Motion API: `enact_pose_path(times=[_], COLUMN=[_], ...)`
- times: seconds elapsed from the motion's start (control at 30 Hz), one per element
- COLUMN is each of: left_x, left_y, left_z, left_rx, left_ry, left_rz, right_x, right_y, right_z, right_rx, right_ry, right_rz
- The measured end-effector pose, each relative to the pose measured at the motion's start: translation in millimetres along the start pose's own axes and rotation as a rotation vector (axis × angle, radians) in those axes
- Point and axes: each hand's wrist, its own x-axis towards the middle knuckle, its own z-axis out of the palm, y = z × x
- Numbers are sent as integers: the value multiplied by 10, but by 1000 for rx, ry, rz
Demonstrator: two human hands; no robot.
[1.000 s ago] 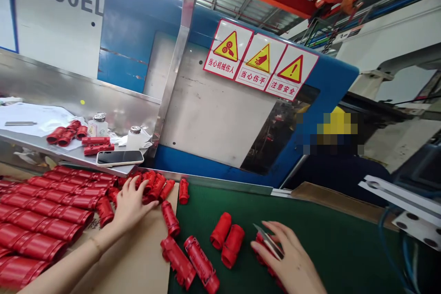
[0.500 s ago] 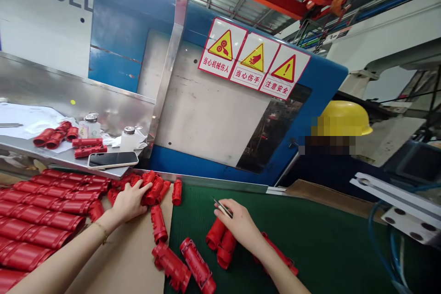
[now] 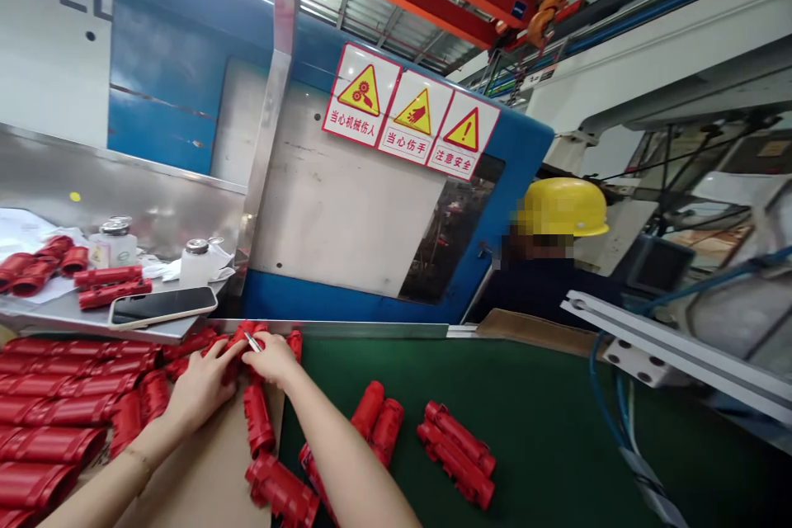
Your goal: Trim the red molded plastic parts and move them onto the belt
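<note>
Red plastic parts (image 3: 260, 338) left of centre now have both my hands on them. My right hand (image 3: 272, 359), pinching a thin metal blade (image 3: 252, 341), has crossed over from the green belt (image 3: 557, 429). My left hand (image 3: 198, 388) lies spread on them, fingers apart, clamping nothing.

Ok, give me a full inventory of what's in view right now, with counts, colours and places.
Moulded tube parts: many, red; rows at left, a cluster under the hands, several loose on the green belt, a few on the steel shelf.
Green belt: one, centre and right.
Cardboard sheet: one, brown, under the left-hand parts.
Steel shelf: one, silver, upper left.
Phone: one, dark screen, on the shelf edge.
Small bottles: two, clear with metal tops, on the shelf.
Warning signs: three, yellow triangles, on the blue machine.
Person in yellow helmet: one, behind the belt.
Left hand: on the red cluster.
Right hand: on the cluster, fingers holding a thin metal tool.
</note>
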Motion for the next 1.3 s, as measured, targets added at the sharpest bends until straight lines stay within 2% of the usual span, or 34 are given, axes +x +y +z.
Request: enact_pose_path(times=[0.1,0.23,0.37,0.47,0.57,0.73,0.83,0.9,1.03,1.13,1.2,1.3], left_x=[13,-8,-11,66,192,352,440,501,548,493,442,388], left_y=[89,266,460,734,1153,1845,2093,2187,2219,2058,1818,1276], left_z=[-24,-94,-162,-201,-225,-177,-84,-21,6,-97,-186,-250], left_rx=[-106,-304,-453,-495,-496,-408,-331,-279,-228,-251,-248,-158], left_ry=[26,79,118,123,61,-123,-224,-297,-408,-355,-263,-109], left_rz=[20,7,83,221,394,654,766,798,800,763,638,275], right_x=[-2,-27,-172,-384,-631,-999,-1126,-1156,-1114,-1072,-1067,-1076], right_y=[48,64,64,154,372,928,1272,1481,1793,1885,1881,1818], right_z=[44,78,-74,-403,-862,-1616,-1932,-2052,-2096,-2068,-2067,-2097], right_rx=[68,155,208,207,156,-81,-265,-367,-522,-602,-640,-673], right_ry=[39,29,28,70,130,311,407,422,355,323,346,410], right_rz=[38,90,93,78,90,122,112,113,131,140,148,161])
